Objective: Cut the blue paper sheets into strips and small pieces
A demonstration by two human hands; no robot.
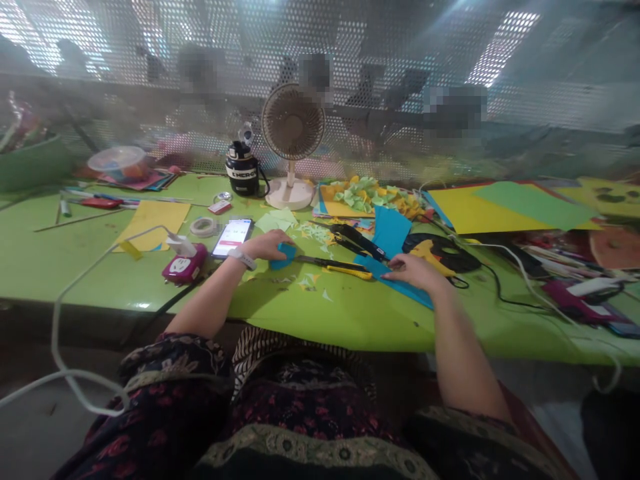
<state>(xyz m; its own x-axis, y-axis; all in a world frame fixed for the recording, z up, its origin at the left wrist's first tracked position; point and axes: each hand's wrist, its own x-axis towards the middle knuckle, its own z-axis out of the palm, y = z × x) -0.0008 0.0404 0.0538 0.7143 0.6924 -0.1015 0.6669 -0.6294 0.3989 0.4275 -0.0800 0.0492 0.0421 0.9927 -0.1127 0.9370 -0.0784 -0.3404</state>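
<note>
desk fan (293, 143) beside black flask (242, 170); lit phone (232, 238) near tape roll (204, 227)

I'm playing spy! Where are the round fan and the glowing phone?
Round brown mesh desk fan (293, 123): head view, middle of its grille.
Smartphone with glowing screen (233, 238): head view, middle of its screen.

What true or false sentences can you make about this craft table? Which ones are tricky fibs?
1. The left hand rests on a small blue piece. True.
2. The smartphone has a dark, switched-off screen. False: its screen is lit.
3. The right hand touches a blue paper sheet. True.
4. The desk fan stands on the floor. False: it stands on the green table.
5. A yellow-handled cutter lies between the two hands. True.
</note>
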